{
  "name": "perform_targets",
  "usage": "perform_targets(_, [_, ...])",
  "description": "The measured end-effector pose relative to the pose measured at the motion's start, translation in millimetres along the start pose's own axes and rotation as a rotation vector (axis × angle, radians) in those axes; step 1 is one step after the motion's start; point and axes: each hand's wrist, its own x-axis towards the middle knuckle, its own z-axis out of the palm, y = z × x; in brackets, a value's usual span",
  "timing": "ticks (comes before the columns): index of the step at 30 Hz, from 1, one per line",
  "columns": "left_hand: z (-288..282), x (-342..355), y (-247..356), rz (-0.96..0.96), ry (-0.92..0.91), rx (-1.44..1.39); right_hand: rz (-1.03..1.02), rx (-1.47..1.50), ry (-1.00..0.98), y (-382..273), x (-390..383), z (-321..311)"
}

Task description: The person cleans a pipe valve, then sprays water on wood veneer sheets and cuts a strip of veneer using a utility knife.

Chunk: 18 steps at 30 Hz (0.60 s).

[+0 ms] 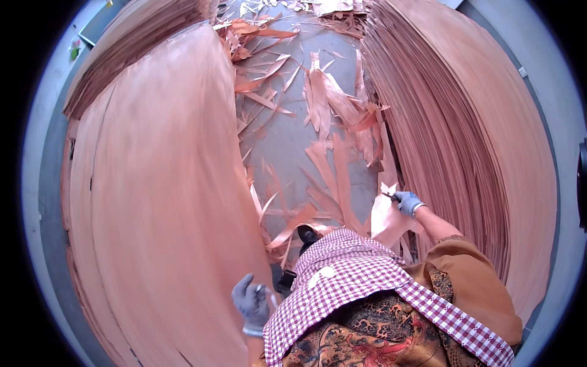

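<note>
My right hand [408, 203], in a grey-blue glove, is closed around a slim dark tool [389, 196] whose exact kind I cannot make out. Its tip lies over a pale torn strip of wood veneer [386, 221] beside the right-hand stack. My left hand [251, 306], gloved in grey, is raised beside the near edge of a large veneer sheet [165, 183]. The fingers there are apart and loosely bent, with a pale blur next to them; no held thing can be made out.
A tall stack of veneer sheets [452, 134] rises on the right; another stack [140, 49] stands at the far left. Torn veneer strips [333, 98] litter the grey floor [275, 137] between them. My checked apron [342, 275] and a dark shoe [307, 233] show below.
</note>
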Motion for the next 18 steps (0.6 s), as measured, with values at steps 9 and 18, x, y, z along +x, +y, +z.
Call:
perform_targets(9, [97.3,215.2,1.0,-0.084,0.055,-0.320,0.129,0.038,0.129,13.8,70.7,-73.5])
perform_targets(18, [171.3,384.0,54.9,-0.138,-0.064,-0.477,0.014,-0.265,0.076,17.0,191.9,-177.8])
